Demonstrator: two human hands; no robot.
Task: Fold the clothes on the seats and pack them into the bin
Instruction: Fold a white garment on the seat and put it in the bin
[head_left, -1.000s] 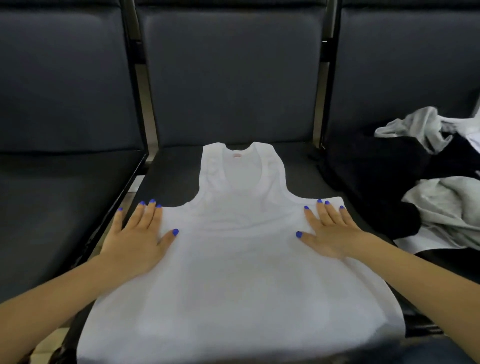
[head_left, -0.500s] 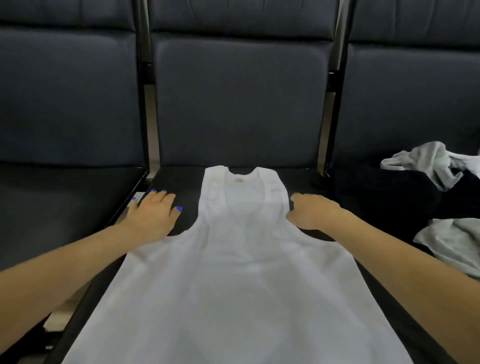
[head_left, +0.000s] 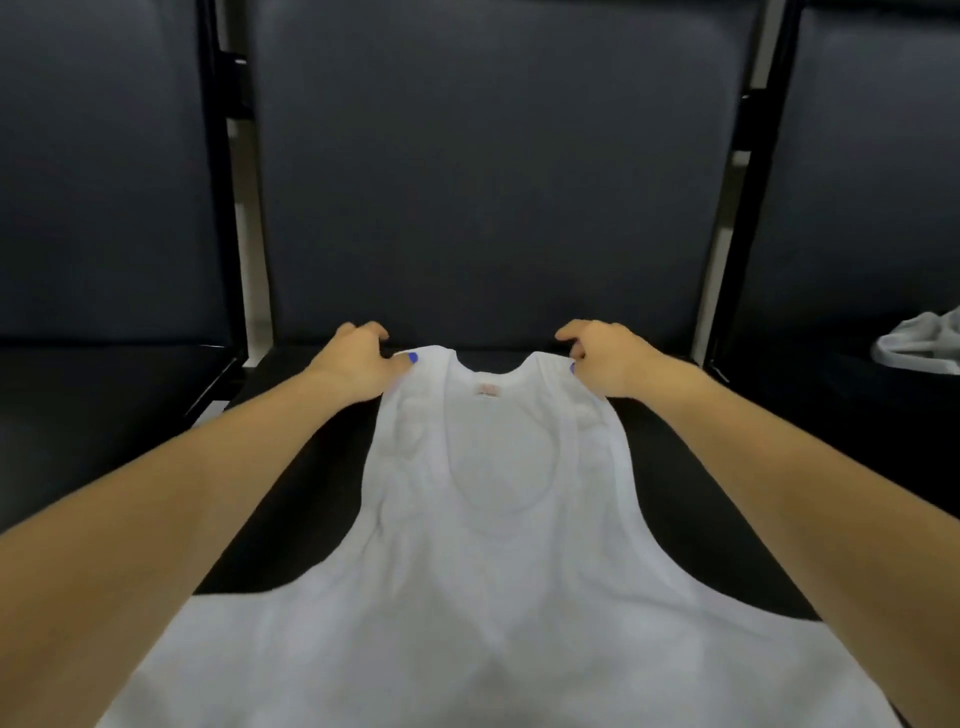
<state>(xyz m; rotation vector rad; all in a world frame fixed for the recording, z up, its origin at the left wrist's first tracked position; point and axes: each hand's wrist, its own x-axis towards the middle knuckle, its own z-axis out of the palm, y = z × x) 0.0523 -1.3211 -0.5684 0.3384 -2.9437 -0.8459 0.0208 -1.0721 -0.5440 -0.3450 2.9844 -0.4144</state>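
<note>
A waiting area or hall is suggested by a row of dark padded seats (head_left: 488, 197) joined side by side on black metal frames (head_left: 228, 208), each with an upright backrest; loose clothes (head_left: 924, 348) are piled on one.

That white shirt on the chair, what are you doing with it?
A person is getting a white tank top ready to fold. It lies spread flat on the middle seat. The left hand pinches the left shoulder strap and the right hand pinches the right one, both at the far end of the top. No fold has been made yet. More clothes wait on the seat to the right.
</note>
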